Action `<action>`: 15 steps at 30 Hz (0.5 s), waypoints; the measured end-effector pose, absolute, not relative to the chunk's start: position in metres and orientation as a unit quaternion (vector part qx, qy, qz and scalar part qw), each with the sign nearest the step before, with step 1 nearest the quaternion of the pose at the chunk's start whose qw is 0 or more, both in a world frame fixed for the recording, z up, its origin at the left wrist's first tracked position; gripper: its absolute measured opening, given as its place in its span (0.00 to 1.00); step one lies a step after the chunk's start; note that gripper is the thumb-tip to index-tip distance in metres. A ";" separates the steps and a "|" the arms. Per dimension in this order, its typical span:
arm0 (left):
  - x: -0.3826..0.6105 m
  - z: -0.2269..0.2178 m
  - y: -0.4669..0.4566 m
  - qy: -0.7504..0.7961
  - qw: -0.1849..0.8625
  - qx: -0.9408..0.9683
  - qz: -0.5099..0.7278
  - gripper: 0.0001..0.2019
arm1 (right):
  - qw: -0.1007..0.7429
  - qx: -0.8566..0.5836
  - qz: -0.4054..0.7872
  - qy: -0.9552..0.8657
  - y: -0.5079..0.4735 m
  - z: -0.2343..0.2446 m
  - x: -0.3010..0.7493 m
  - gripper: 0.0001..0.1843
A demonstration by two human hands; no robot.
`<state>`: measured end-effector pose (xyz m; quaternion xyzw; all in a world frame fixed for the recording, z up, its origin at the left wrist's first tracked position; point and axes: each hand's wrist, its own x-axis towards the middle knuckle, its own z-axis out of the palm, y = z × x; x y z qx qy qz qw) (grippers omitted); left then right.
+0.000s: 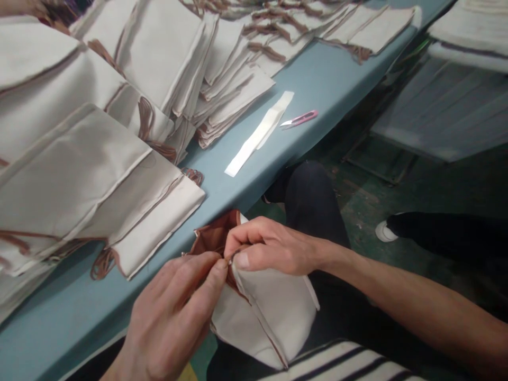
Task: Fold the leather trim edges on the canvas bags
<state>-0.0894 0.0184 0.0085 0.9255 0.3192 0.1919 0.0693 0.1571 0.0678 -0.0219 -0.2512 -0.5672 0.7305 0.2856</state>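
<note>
A white fabric bag (273, 312) with a reddish-brown lining rests on my lap, below the table's front edge. My left hand (178, 307) pinches the bag's brown-edged opening between thumb and forefinger. Right beside it, my right hand (273, 246) is closed on the same rim, thumb against bent forefinger. The fingertips of both hands nearly meet there. What exactly lies between them, perhaps a bit of cord or edging, is too small to make out. Part of the brown lining (214, 235) shows behind the fingers.
On the blue-covered table (317, 69) lie stacks of white fabric pieces (154, 58) with bundled brown cords (146, 119). White paper strips (260, 135) and pink-handled thread snips (299, 119) lie near the edge. A person's shoe (384, 231) and a cloth-laden rack (444, 100) are at right.
</note>
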 end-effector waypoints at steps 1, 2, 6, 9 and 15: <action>-0.089 0.005 0.019 0.317 0.062 0.925 0.201 0.24 | 0.288 -0.255 0.730 -0.565 0.068 -0.021 0.157 0.12; -0.088 0.003 0.019 0.313 0.055 0.925 0.208 0.24 | 0.291 -0.264 0.725 -0.566 0.068 -0.020 0.156 0.10; -0.081 0.006 0.019 0.324 0.087 0.917 0.217 0.20 | 0.298 -0.289 0.682 -0.602 0.064 -0.013 0.155 0.03; -0.076 0.019 0.020 0.390 0.111 0.892 0.198 0.15 | 0.332 -0.290 0.604 -0.664 0.060 -0.007 0.156 0.02; -0.078 0.044 0.026 0.428 0.190 0.865 0.178 0.08 | 0.401 -0.303 0.398 -0.767 0.054 -0.002 0.156 0.03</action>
